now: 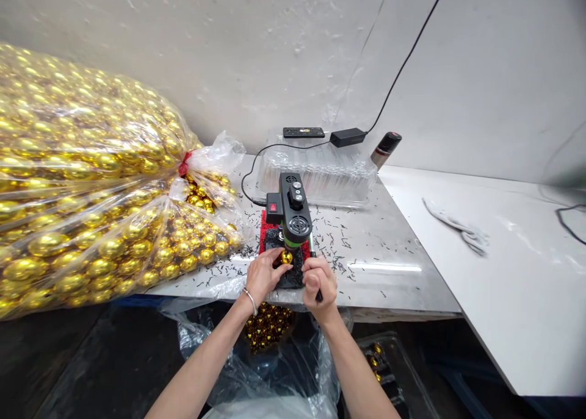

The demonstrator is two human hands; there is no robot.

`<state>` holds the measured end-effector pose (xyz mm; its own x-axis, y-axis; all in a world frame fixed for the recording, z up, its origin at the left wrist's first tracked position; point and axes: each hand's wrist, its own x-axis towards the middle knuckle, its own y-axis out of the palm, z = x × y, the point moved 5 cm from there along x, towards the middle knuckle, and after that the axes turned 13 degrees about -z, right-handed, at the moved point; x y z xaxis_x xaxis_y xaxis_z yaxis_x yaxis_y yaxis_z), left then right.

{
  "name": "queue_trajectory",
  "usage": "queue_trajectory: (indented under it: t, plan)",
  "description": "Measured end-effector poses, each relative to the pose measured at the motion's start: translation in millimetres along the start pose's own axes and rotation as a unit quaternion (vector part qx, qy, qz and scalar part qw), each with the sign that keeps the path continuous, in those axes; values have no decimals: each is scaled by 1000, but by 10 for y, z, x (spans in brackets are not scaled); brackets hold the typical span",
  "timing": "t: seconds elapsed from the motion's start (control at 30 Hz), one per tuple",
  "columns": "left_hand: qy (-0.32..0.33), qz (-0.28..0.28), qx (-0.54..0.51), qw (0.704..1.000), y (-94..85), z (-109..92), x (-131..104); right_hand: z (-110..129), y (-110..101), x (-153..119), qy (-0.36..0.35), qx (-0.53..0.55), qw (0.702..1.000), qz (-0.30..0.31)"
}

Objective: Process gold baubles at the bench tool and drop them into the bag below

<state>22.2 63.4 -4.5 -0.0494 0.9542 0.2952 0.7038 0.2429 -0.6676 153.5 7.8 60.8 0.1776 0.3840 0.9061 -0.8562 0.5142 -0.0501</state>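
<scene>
Left hand pinches a gold ball under a black machine; right hand grips a lever.
The left hand is nearly closed, thumb and fingertips at the ball's sides; the right hand makes a fist around the black handle. The shiny ball looks light, stiff and slippery, perhaps easily scratched or dented, so a gentle hold on opposite sides at its widest part seems best. I cannot tell whether the ball touches the machine's tip.
</scene>
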Motion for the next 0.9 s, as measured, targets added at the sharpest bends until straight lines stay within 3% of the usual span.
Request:
queue_trajectory:
  t: [0.23,0.4,0.57,0.73,0.77,0.83,0.9]
  plan:
    - [9,-1,-4,1000,5,3,-4,-119,35,-145,3,4,999,-50]
    - [-2,16,5,1000,-6,-7,0,-123,63,-202,-18,3,1000,-15]
    - [-12,5,-21,1000,-1,-12,36,17,7,84,41,19,998,-45]
    - [-86,-28,-132,987,-179,43,-122,179,-3,476,100,7,994,-33]
    - [-115,-10,-167,979,-202,77,-222,198,-1,508,98,8,995,-30]
    - [-189,83,-239,949,-159,170,-511,212,5,514,89,6,996,-29]
    - [-281,205,-299,889,-21,288,-893,200,12,470,87,3,996,-31]
